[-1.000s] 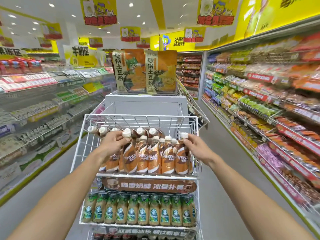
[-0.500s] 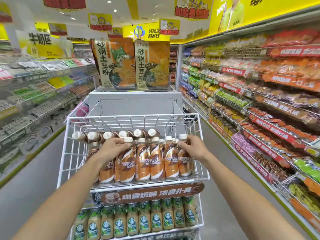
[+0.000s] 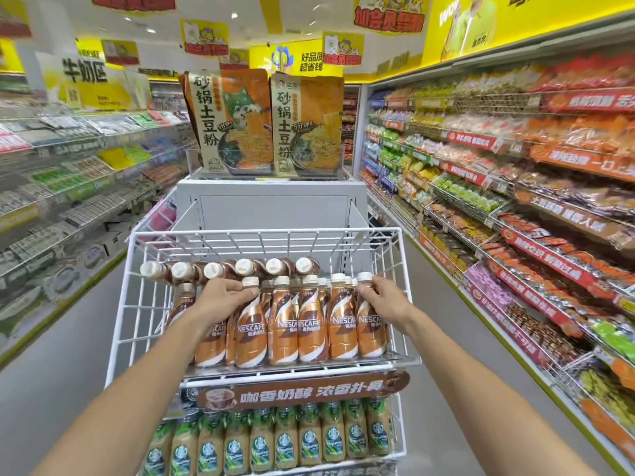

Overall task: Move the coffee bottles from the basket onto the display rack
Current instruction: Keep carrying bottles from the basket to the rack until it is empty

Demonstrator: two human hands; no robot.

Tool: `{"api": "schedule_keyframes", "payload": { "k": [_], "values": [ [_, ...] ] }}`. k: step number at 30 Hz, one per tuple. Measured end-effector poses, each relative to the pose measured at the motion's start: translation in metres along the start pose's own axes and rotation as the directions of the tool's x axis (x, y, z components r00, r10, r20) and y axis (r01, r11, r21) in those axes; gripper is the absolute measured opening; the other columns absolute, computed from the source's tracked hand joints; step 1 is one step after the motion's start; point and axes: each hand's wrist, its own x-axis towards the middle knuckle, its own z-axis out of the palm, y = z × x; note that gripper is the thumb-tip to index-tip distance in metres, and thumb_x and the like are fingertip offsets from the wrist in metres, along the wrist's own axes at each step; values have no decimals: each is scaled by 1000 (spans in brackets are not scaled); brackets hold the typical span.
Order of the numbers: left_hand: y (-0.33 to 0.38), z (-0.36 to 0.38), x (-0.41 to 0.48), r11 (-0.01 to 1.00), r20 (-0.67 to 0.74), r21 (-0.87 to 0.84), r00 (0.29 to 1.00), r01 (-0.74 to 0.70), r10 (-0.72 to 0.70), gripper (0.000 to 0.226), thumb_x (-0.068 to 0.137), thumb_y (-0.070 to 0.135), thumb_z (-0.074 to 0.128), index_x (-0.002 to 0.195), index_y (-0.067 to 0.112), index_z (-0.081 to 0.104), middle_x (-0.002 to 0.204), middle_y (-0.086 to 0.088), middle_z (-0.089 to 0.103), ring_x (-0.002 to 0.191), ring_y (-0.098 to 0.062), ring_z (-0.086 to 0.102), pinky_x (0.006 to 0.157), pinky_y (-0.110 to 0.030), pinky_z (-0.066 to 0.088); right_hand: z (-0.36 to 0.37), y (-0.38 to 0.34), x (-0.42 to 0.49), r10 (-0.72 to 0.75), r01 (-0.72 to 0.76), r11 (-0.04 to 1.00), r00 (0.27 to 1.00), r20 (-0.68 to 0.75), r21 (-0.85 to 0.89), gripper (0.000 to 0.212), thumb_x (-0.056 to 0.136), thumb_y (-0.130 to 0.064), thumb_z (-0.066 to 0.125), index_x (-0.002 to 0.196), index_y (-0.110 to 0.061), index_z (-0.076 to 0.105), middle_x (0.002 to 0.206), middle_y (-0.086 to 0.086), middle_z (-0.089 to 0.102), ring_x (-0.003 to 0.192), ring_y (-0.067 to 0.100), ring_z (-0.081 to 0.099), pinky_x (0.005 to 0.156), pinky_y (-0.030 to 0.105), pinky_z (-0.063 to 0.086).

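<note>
A white wire display rack point(image 3: 400, 255) stands in front of me. Its top tier holds a front row of upright brown Nescafe coffee bottles point(image 3: 311, 324), and behind them another row of bottles point(image 3: 245, 267) lies on its side. My left hand point(image 3: 223, 298) rests on the neck of a bottle at the left end of the front row, fingers curled around it. My right hand point(image 3: 381, 297) grips the neck of the rightmost bottle point(image 3: 369, 324). No basket is in view.
The lower tier holds a row of green-labelled Starbucks bottles point(image 3: 285, 438) under a brown banner point(image 3: 302, 395). A grey unit point(image 3: 271, 201) with two noodle packs point(image 3: 264, 121) stands behind the rack. Stocked shelves point(image 3: 515, 201) line both sides of the grey aisle floor.
The view has moved closer to the rack and tilted slightly. Both hands stay on the front row of bottles, at its two ends, with little shift.
</note>
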Motion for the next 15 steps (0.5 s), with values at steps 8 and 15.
{"api": "schedule_keyframes", "payload": {
  "k": [8, 15],
  "values": [
    [8, 17, -13, 1000, -108, 13, 994, -12, 14, 60, 91, 31, 78, 135, -6, 61, 136, -19, 65, 120, -27, 62, 98, -31, 43, 0, 3, 1, -33, 32, 999, 999, -39, -39, 43, 107, -32, 53, 138, -2, 54, 118, 7, 65, 112, 23, 60, 104, 40, 48],
    [16, 5, -68, 791, -12, 595, 983, -142, 186, 83, 88, 77, 48, 124, 5, 67, 122, -14, 73, 114, -32, 68, 95, -48, 55, -5, -5, -8, -237, 178, 891, 967, -94, -418, 41, 105, -44, 46, 120, -7, 54, 125, 14, 60, 110, 28, 56, 95, 44, 50]
  ]
}}
